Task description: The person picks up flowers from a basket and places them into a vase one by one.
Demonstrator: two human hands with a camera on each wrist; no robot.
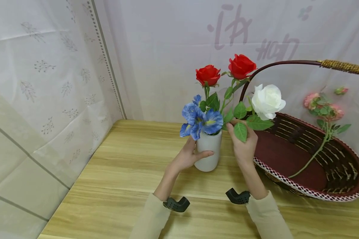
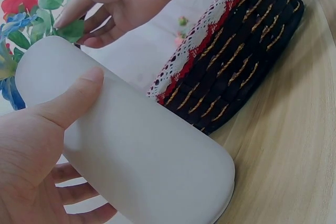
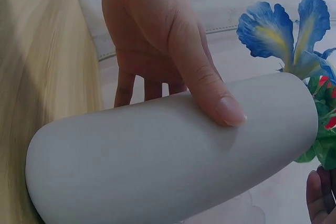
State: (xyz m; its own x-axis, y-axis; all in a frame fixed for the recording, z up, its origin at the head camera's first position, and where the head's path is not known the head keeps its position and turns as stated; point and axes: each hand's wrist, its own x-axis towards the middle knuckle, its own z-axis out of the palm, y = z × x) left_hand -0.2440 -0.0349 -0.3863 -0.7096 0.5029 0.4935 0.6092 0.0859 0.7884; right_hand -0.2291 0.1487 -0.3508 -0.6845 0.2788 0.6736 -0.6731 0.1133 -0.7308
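A white vase [image 1: 210, 142] stands upright on the wooden table, wrapped by my left hand [image 1: 183, 157] with the thumb across its front. Over its rim rise two red roses [image 1: 207, 75], a blue iris [image 1: 197, 119] and a white rose [image 1: 268, 101] that leans to the right. My right hand [image 1: 246, 146] is at the right of the vase mouth, fingers bent and pinching among the white rose's leaves and stem. A green leaf [image 1: 240, 131] partly hides those fingertips. In the left wrist view, the right hand's fingertips meet at a leaf [image 2: 71, 31] beside the rim.
To the right sits a dark woven basket [image 1: 287, 116] with lace trim and an arched handle [image 1: 305, 62]. One pink flower stem [image 1: 312, 157] lies in it, its blooms against the far side. A pale printed curtain [image 1: 155, 59] hangs behind the table [image 1: 131, 166].
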